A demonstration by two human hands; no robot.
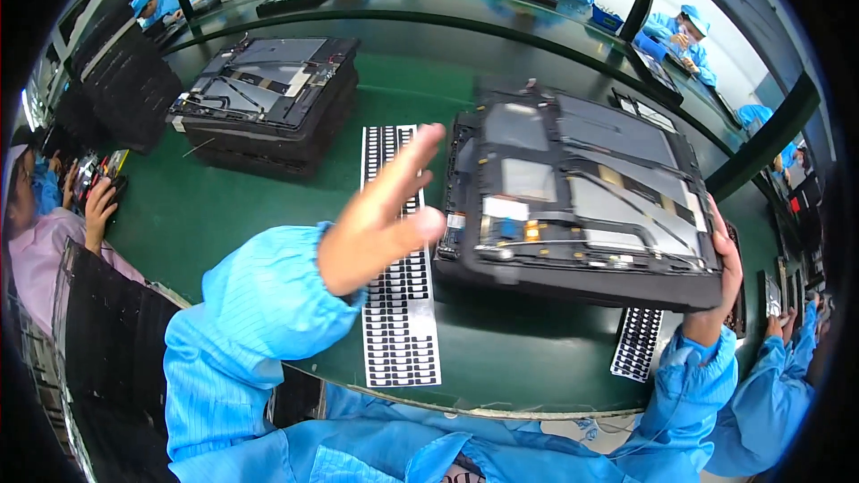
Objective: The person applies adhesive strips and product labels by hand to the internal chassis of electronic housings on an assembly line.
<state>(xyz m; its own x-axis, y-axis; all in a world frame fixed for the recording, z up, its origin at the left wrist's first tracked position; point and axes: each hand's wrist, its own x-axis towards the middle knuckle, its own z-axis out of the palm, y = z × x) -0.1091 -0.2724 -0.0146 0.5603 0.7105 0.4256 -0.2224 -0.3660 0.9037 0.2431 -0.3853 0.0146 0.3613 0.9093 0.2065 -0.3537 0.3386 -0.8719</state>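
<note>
Fingers spread on L hand, nothing held | R hand gripping R edge of uncovered device, R of pad strip | innards exposed, prob. unfinished; many pads left, done count unclear

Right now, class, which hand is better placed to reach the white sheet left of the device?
Probably the left hand: it looks empty and overlaps the sheet in view, while the right hand holds the dark device by its edge.

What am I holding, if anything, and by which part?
Your right hand holds the black tray under the opened electronic device, by its right side toward the near corner. Your left hand is open, holding nothing.
</note>
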